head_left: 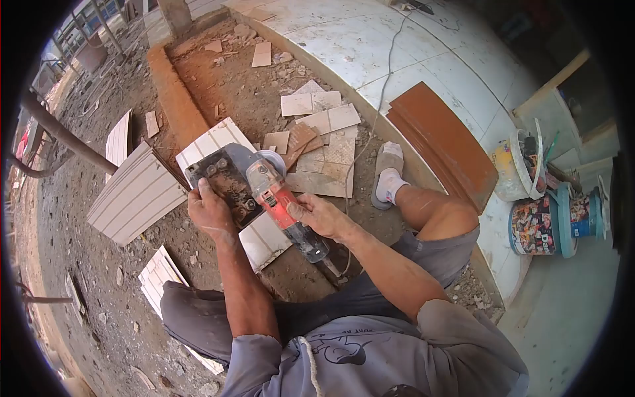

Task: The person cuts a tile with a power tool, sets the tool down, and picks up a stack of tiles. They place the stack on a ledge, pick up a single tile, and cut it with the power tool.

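My right hand [321,217] is wrapped round the red and grey body of an angle grinder [278,198]. The grinder's disc end [270,161] lies against a dark, dusty metal plate [228,178] with bolts on it. At that plate's near left edge, my left hand [211,210] grips with the thumb on top. Beneath the plate a pale tile [263,241] shows at both ends, close in front of my folded legs. From the grinder's rear a cord [334,268] runs off past my foot.
Stacked striped tiles [139,195] stand on the left, and cut tile pieces [324,149] lie ahead. Brown tiles [443,142] rest on the right, along the white tiled floor [436,79]. Paint buckets [536,225] are at far right. A grey cable [390,66] crosses the floor.
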Available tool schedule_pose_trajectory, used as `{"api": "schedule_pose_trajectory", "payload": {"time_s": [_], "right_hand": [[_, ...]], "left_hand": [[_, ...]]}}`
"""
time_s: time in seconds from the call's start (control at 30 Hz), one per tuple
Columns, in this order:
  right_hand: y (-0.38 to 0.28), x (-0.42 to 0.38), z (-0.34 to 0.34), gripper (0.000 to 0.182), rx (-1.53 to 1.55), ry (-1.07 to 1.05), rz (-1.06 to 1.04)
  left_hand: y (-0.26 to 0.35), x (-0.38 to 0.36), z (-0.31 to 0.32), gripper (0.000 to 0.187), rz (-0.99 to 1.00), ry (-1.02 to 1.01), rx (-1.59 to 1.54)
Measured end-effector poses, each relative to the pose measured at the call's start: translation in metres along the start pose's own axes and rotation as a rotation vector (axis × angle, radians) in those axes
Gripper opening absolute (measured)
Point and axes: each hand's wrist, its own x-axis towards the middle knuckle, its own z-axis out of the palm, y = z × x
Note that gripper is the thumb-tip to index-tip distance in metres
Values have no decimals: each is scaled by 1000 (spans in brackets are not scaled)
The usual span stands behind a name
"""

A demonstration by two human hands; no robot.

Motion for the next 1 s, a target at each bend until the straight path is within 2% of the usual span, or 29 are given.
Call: {"api": "schedule_pose_trajectory", "payload": {"time_s": [0.03,0.1,0.17,0.23,0.27,0.3,0.37,0.43,0.47,0.5,0.53,0.57,0.6,0.63,0.67,0.73,0.8,0.87,0.9,0.97,1.0], "right_hand": [[-7,-4,1,76,46,-9,-12],[-9,-5,1,58,3,-66,-39],[-14,-7,3,63,-31,-69,-82],[-53,-26,-5,74,-283,-45,-37],[-51,-27,-8,85,-440,17,-8],[-70,-38,-22,87,-573,3,6],[-108,-68,-60,86,-900,48,-55],[-152,-116,-112,80,-915,181,-116],[-167,-146,-139,72,-935,327,-195],[-184,-174,-171,68,-842,401,-237],[-182,-192,-205,69,-389,430,-344],[-145,-198,-233,69,-389,446,-347],[-119,-207,-279,74,-439,749,-180],[-83,-206,-296,79,-486,1035,-10],[-54,-207,-327,85,-521,1316,171],[-5,-203,-316,92,-110,1082,66],[93,-170,-350,93,-32,926,243],[30,-177,-272,97,433,823,138],[39,-172,-274,97,436,832,131],[56,-166,-290,100,556,574,176],[53,-167,-289,100,551,589,169]], "left_hand": [[8,0,1,33,-68,-50,-162],[24,2,-1,33,6,-61,-160],[48,2,-4,37,-13,-37,-94],[51,8,-5,40,99,6,-56],[47,14,-11,42,142,-21,-25],[63,10,-12,43,47,-25,-73],[69,13,-16,43,42,5,-90],[61,28,-22,44,59,44,-52],[72,24,-22,44,45,57,-72],[80,20,-21,44,32,77,-91],[76,22,-21,44,34,63,-103],[68,29,-23,44,55,71,-126],[67,32,-23,45,78,76,-157],[67,31,-23,45,79,78,-173],[71,30,-23,45,116,115,-75],[67,34,-27,47,160,122,24],[61,38,-26,48,151,117,23],[64,38,-27,48,172,144,103],[66,38,-28,48,176,136,95],[66,36,-25,49,154,139,66],[60,41,-26,49,140,133,80]]}}
